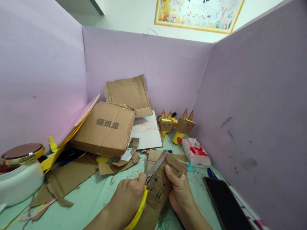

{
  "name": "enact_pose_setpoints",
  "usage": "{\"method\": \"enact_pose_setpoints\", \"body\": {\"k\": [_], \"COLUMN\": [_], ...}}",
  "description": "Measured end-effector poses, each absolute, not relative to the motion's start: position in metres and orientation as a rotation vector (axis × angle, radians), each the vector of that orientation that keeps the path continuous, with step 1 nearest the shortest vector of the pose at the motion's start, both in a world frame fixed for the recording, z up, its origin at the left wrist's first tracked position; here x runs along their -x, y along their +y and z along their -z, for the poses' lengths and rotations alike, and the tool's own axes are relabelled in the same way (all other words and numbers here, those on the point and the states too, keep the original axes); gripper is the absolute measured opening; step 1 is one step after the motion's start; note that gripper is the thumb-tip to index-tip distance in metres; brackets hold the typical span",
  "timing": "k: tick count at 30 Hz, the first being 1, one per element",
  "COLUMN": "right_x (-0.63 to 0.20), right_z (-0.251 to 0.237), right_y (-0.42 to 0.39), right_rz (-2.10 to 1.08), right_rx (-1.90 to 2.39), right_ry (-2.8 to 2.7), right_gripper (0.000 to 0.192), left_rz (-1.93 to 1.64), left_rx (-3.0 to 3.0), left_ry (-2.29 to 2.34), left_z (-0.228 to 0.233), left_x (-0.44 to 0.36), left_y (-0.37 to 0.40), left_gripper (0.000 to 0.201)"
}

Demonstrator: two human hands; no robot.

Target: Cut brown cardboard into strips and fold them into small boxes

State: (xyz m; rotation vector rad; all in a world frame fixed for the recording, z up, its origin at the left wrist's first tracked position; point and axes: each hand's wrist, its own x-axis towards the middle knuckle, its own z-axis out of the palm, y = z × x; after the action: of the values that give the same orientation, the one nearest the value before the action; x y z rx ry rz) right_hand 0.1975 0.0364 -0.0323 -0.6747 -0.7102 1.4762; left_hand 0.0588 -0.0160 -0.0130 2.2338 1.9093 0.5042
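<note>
My left hand (132,193) is closed around the yellow-handled scissors (137,215). Their metal blades point up and away, lying along the left edge of a brown cardboard piece (158,191) with dark printing. I cannot tell whether the blades are parted. My right hand (180,189) grips that cardboard from its right side, thumb on top and the other fingers mostly hidden behind. The piece is tilted above the green tabletop (97,209).
A cardboard box (103,128) and a cardboard sheet (128,92) lean at the back. Cardboard scraps (67,176) and a white pot (19,182) are left. Two horned paper figures (182,125), a tissue pack (196,152) and a black phone (227,203) are right. Purple panels (143,58) enclose the table.
</note>
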Motion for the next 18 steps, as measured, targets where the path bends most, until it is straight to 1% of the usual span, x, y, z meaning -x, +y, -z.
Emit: {"method": "enact_pose_setpoints", "body": {"k": [2, 5, 7, 10, 13, 18], "right_x": [-0.198, -0.199, -0.199, -0.198, -0.198, -0.193], "right_z": [0.031, 0.030, 0.030, 0.030, 0.030, 0.032], "right_y": [0.038, 0.042, 0.043, 0.042, 0.040, 0.039], "right_rz": [-1.505, -1.523, -1.542, -1.605, -1.637, -1.662], "right_rx": [0.671, 0.664, 0.670, 0.697, 0.705, 0.634], "right_ry": [-0.690, -0.633, -0.611, -0.617, -0.621, -0.699], "right_gripper": [0.052, 0.051, 0.049, 0.046, 0.045, 0.040], "left_rz": [-0.702, -1.071, -1.204, -1.214, -1.209, -1.254], "left_rx": [-2.159, -1.946, -1.746, -1.612, -1.679, -1.545], "left_ry": [1.841, 1.779, 1.748, 1.628, 1.495, 1.207], "left_z": [0.014, 0.011, 0.009, 0.011, 0.019, 0.026], "left_x": [-0.058, -0.054, -0.051, -0.045, -0.041, -0.050], "left_y": [-0.012, -0.005, -0.002, 0.002, 0.005, 0.004], "left_gripper": [0.011, 0.023, 0.026, 0.025, 0.022, 0.024]}}
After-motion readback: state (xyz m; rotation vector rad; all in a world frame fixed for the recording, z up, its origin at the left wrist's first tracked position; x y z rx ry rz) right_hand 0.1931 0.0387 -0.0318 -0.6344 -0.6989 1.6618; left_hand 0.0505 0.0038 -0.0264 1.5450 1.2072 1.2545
